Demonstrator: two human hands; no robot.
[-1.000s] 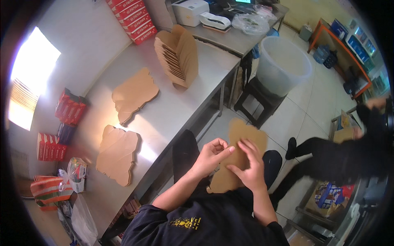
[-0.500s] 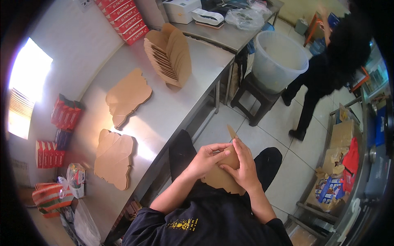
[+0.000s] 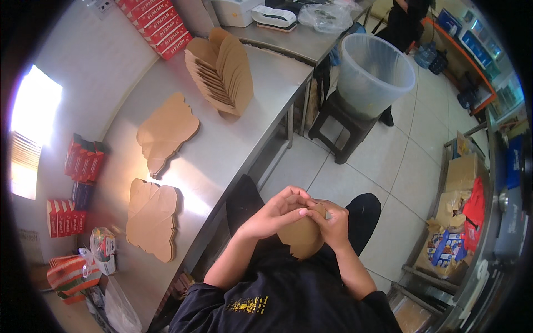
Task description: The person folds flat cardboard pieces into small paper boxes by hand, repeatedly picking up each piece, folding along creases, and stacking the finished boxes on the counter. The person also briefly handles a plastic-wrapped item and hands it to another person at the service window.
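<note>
A brown paperboard piece (image 3: 303, 240) with a jagged lower edge is curved in front of me, above my lap. My right hand (image 3: 335, 225) is closed on its right upper side, fingers bent around the edge. My left hand (image 3: 272, 215) is at its upper left, thumb pressed against the board and fingers curled over the top. The fingertips meet near the top, where they hide part of the board. To the left, on the steel table (image 3: 222, 161), lie two flat stacks of cut paperboard blanks (image 3: 168, 130), (image 3: 150, 219). Farther off stand folded, nested paperboard holders (image 3: 225, 75).
Red boxes (image 3: 161, 28) are stacked at the table's far left; smaller red cartons (image 3: 83, 158) line the wall. A translucent tub (image 3: 372, 83) stands on a dark stool (image 3: 344, 127). Right, a low shelf holds cardboard boxes (image 3: 463, 172). A person in dark clothes (image 3: 402, 25) is far back.
My hands have closed together over the board's top, and its pointed tip no longer sticks out above them. The other person has moved farther away.
</note>
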